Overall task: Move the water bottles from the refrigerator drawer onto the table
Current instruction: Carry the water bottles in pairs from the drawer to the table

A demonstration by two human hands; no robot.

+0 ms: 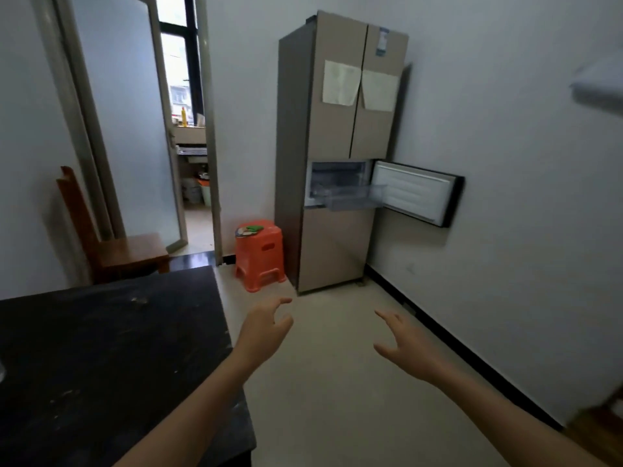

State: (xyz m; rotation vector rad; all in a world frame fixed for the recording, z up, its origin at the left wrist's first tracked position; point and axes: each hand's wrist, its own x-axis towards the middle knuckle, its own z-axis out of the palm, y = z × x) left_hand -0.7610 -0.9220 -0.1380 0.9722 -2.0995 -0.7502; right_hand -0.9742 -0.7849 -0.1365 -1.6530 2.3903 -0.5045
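Left hand [266,326] and right hand [406,345] are hovering empty, fingers loosely spread; refrigerator drawer [354,198] is sticking out at 12 o'clock, surface [101,348] at 8 o'clock.

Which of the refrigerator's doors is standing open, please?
The small door halfway up the refrigerator, swung out to the right with its white lining showing; the upper left door and upper right door are closed.
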